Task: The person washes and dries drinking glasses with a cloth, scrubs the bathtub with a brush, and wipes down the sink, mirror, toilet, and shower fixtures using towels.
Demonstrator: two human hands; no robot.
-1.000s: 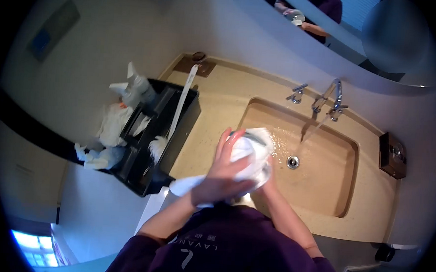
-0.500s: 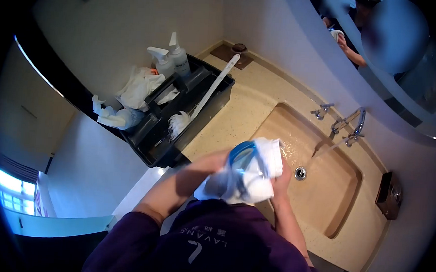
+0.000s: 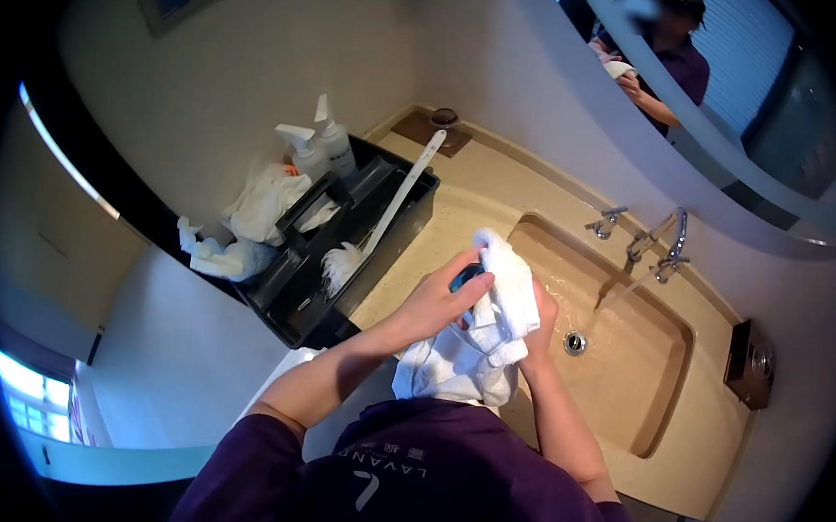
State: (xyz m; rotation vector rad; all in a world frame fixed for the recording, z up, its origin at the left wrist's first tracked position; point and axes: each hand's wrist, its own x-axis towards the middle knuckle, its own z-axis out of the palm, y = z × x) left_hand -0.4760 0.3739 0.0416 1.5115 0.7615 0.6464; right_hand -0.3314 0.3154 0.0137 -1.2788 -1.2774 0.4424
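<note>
In front of my chest, a white towel (image 3: 511, 280) is bunched between my hands and hangs down toward my shirt. A clear drinking glass (image 3: 492, 333) with a blue-tinted end lies against the cloth. My left hand (image 3: 442, 302) is closed on the glass's blue end, thumb and fingers round it. On the other side, my right hand (image 3: 543, 326) is closed on the towel, its fingers mostly hidden behind the cloth. Whether it also grips the glass through the towel cannot be seen.
A basin (image 3: 619, 394) lies to the right, with water running from the tap (image 3: 676, 239). On the counter stands a black caddy (image 3: 396, 236) with spray bottles (image 3: 334, 148), white cloths (image 3: 265, 201) and a white brush (image 3: 393, 198). A brown box (image 3: 749, 363) is at the wall.
The glass has turned, its blue end now under my left hand. My left hand has come up into view from behind the glass and towel. The view has shifted slightly.
</note>
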